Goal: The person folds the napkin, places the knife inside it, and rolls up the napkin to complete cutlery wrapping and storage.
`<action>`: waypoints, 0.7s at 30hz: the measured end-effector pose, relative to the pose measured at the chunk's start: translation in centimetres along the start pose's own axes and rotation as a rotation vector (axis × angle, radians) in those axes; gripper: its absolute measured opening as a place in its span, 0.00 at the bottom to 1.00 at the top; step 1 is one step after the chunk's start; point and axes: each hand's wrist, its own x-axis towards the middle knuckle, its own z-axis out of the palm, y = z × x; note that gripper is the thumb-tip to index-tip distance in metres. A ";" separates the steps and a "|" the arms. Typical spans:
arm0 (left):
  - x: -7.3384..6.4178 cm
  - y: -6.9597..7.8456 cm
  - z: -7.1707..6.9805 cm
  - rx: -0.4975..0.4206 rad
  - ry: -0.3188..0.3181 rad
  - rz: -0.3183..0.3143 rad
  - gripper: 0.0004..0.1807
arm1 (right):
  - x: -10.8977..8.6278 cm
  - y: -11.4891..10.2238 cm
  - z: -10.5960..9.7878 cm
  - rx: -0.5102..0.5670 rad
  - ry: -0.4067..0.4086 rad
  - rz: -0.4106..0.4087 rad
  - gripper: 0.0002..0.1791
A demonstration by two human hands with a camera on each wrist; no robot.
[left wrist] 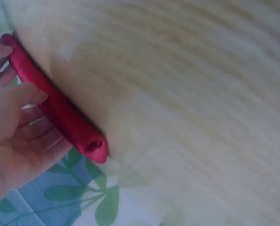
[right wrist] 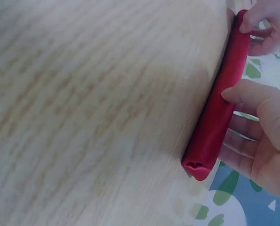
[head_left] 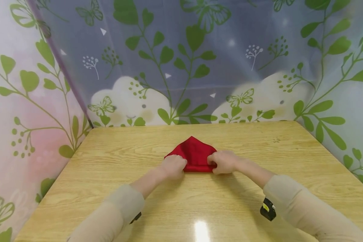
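Observation:
A shiny red cloth (head_left: 195, 149) lies on the table, its far part flat and coming to a point. Along the near edge it is rolled into a tube, whose coiled open ends show in the left wrist view and the right wrist view. My left hand (head_left: 173, 166) pinches the left part of the roll (left wrist: 60, 106), thumb on the near side and fingers beyond. On the right part, my right hand (head_left: 225, 162) holds the roll (right wrist: 215, 113) the same way. Fingers and palms partly cover the cloth.
The wooden table (head_left: 199, 198) has light grain and a bright reflection near its front. Printed fabric (head_left: 175, 60) with leaves, butterflies and clouds hangs behind it and at both sides. A black device (head_left: 268, 210) sits under the right sleeve.

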 end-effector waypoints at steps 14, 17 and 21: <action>0.1 -0.6 -0.7 -0.111 -0.140 0.009 0.10 | 0.2 0.4 -0.5 0.097 -0.082 -0.012 0.08; 0.1 -0.6 -0.7 -0.104 -0.131 0.004 0.09 | 0.3 0.4 -0.6 0.102 -0.089 -0.027 0.07; 0.1 -0.4 -0.6 -0.083 -0.109 -0.001 0.07 | 0.5 0.6 -0.7 0.097 -0.105 -0.055 0.07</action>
